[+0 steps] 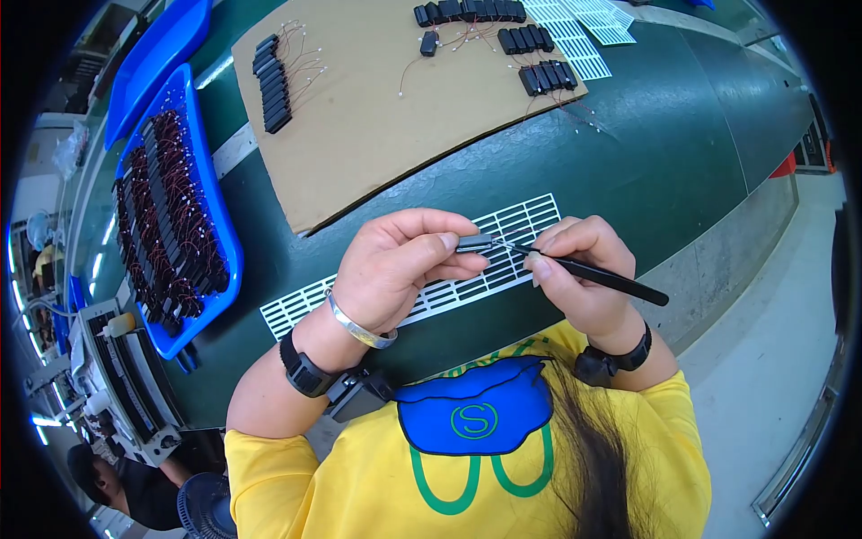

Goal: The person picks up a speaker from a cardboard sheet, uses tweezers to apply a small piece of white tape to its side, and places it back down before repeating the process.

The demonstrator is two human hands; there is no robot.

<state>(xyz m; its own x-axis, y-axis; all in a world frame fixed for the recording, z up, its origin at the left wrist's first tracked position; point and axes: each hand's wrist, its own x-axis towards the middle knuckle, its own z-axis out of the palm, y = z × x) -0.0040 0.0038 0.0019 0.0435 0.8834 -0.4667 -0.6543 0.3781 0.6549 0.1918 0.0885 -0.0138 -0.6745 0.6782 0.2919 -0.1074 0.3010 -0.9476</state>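
Pinching a small black part point(473, 242) in our left hand point(400, 269), long axis level, pointing right (over the white label sheet point(449, 289)), we grip black tweezers point(593, 270) in our right hand point(584, 274), tips meeting the part's right end.

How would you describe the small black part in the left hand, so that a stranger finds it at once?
Start at the white slotted sheet on the green table. Above it, the left hand pinches a small black part, touched by tweezers. It alone is off the table.
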